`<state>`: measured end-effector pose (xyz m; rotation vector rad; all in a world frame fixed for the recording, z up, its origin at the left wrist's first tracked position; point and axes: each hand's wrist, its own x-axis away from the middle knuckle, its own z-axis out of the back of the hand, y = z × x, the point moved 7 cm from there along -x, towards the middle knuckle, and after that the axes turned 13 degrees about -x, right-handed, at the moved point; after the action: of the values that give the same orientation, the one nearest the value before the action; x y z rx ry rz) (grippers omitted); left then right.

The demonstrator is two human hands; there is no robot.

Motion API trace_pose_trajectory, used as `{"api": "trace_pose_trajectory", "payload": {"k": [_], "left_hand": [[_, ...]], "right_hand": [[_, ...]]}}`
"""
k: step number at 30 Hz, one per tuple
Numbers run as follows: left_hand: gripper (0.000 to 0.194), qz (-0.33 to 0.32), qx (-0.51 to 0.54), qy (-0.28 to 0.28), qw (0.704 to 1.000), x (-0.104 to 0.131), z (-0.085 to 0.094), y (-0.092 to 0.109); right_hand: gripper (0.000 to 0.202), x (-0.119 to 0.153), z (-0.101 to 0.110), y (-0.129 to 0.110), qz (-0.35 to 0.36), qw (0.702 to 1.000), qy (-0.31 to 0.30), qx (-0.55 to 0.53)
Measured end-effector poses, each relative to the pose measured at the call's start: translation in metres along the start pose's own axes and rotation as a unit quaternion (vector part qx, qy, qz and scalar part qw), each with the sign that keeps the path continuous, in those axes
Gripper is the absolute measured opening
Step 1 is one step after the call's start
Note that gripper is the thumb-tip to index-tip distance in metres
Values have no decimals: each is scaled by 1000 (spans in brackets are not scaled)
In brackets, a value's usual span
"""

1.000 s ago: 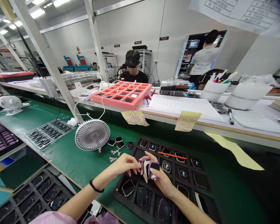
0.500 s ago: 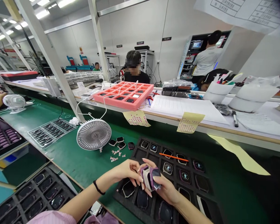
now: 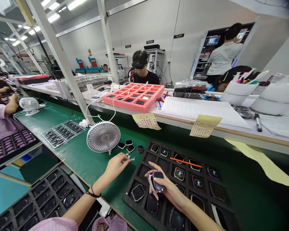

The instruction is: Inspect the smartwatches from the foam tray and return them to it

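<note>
My right hand is closed around a small stack of smartwatch bodies, one purple-framed and one pale, held over the black foam tray. My left hand is away from the stack, over the green bench. Its thumb and fingers are pinched together beside some small pale tabs; whether a tab is between the fingertips I cannot make out. The hand covers part of that pile. Watches sit in several tray compartments, including a lit watch. Across the tray's upper part lies an orange stick.
A round fan stands behind my left hand, near several loose watches. Another tray of watches is at lower left. The raised shelf carries a pink foam tray and papers. A person sits opposite.
My left hand has left the watch stack and moved left and up to the small tabs. My right hand still holds the stack. The view has shifted a little left.
</note>
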<state>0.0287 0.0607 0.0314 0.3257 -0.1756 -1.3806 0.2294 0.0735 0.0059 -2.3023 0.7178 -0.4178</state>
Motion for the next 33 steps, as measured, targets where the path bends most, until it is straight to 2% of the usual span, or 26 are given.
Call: {"api": "trace_pose_trajectory", "payload": {"k": [1, 5, 9, 12, 15, 18, 21, 23, 27, 29, 33], "left_hand": [[25, 12, -44, 16, 999, -1, 1, -9], [14, 15, -129, 1, 992, -5, -16, -27], [8, 22, -142, -6, 990, -11, -27, -33], [5, 14, -120, -5, 993, -14, -24, -30], [8, 4, -48, 26, 999, -12, -8, -12], [18, -29, 95, 41, 994, -3, 10, 27], [23, -95, 222, 23, 970, 10, 17, 76], [22, -84, 317, -1, 945, 16, 11, 96], [23, 18, 468, -5, 883, 18, -10, 104], [21, 40, 488, 6, 872, 18, -15, 106], [19, 32, 502, 45, 863, 17, -12, 110]], "right_hand": [[57, 0, 0, -4, 6, 1000, 6, -14], [59, 1, -1, -11, 11, 998, 13, -55], [61, 1, -2, -11, 14, 997, 7, -73], [62, 0, -1, -13, 26, 996, 8, -85], [60, -2, 1, -16, 40, 994, 12, -104], [58, -3, 3, -20, 61, 990, 14, -123], [60, -3, 4, -23, 93, 986, 20, -136], [61, -1, 4, -25, 118, 982, 32, -145], [63, 4, 3, -31, 157, 975, 55, -149], [63, 6, 3, -34, 172, 972, 63, -145], [66, 10, 4, -37, 193, 970, 80, -125]]}}
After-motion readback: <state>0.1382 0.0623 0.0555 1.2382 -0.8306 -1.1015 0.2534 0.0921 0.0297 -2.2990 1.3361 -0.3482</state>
